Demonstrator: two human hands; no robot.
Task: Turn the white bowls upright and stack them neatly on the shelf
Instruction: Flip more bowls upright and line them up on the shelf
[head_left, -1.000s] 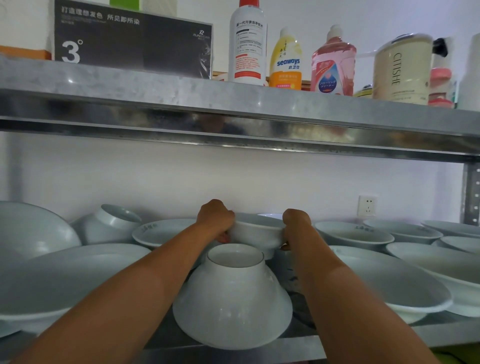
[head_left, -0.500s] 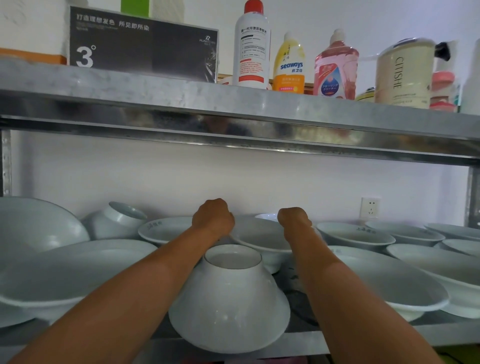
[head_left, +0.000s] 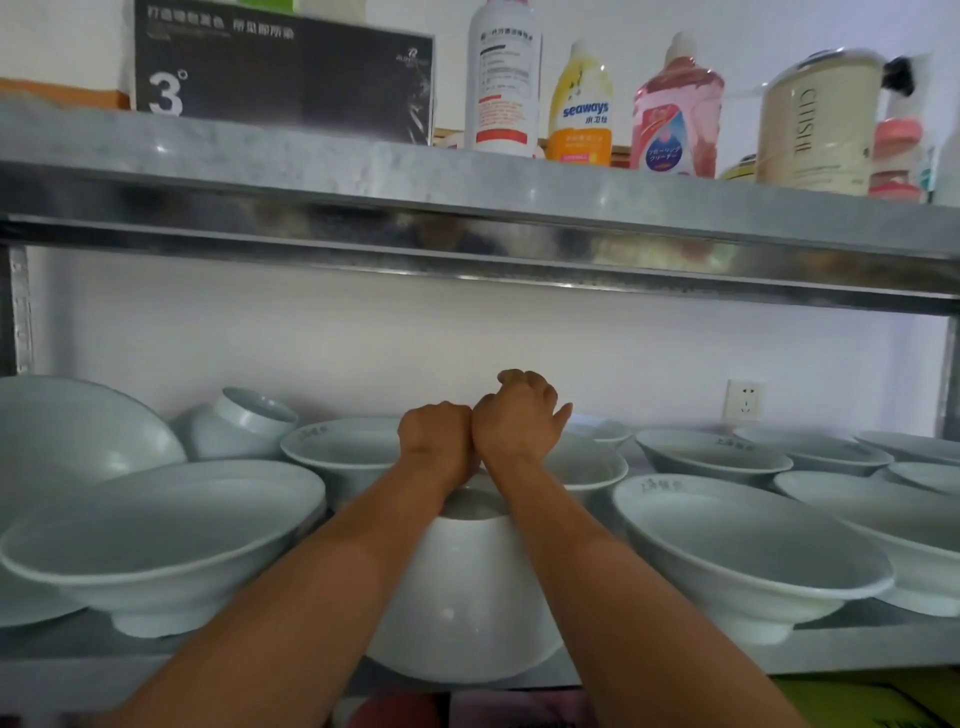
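- reaching over the upturned bowl (head_left: 467, 597) at 6 o'clock, i see both wrists touching.
- left hand (head_left: 436, 439) fisted; right hand (head_left: 519, 421) curled; grasp hidden, cannot tell.

You face storeroom or kitchen back area: galvanised metal shelf (head_left: 467, 182), rows of white bowls (head_left: 748, 551), cleaning bottles (head_left: 579, 109) above (one labelled seaways), wall socket (head_left: 744, 399) behind.

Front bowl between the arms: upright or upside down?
Upside down. The bowl shows its foot ring on top, and its wide rim rests on the shelf.
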